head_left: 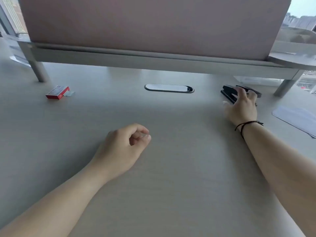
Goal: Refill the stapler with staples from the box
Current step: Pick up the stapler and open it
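A black stapler lies at the far right of the pale desk, its top arm swung open. My right hand rests over its near end, fingers spread and touching it, with no clear grip showing. A red staple box sits at the far left, its white inner tray slid partly out. My left hand hovers over the middle of the desk, fingers loosely curled with nothing in them.
A pink divider panel on a grey rail with metal legs spans the back of the desk. An oval cable grommet sits at the back centre. A white sheet of paper lies at the right edge.
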The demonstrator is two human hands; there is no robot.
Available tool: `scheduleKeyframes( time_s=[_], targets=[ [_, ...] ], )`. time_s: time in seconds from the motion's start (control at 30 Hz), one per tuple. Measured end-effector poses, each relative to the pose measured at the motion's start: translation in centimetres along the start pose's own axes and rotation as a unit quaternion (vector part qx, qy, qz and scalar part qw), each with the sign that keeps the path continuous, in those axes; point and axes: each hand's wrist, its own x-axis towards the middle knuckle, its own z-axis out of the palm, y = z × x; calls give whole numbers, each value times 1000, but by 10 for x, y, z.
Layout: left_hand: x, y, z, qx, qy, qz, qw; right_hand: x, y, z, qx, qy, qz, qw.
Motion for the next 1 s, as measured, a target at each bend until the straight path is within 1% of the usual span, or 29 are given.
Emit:
scheduleKeyframes(
  time_s=[0.1,0.13,0.2,0.3,0.47,0.57,0.7,0.87,1.0],
  targets=[
    [1,0,0,-14,9,0,1000,15,4,-2,-28,9,38,999],
    [0,0,1,-12,9,-1,1000,17,4,-2,-20,7,59,998],
    [0,-2,2,-12,12,5,1000,21,4,1,-4,18,73,997],
    [1,-3,1,-14,10,4,1000,24,8,1,51,36,77,995],
    [1,-2,0,-16,6,3,1000,3,4,-7,132,35,58,989],
    [1,-1,-1,-11,5,1,1000,-30,-8,-15,156,5,49,986],
    [-1,3,-2,-16,19,10,1000,-88,-28,-25,200,-51,6,978],
    [-8,5,-9,-99,86,39,991,-167,-51,-40,224,-146,-68,961],
    [-20,12,-11,-128,83,22,988,-212,-58,-60,237,-232,-108,937]
  ],
)
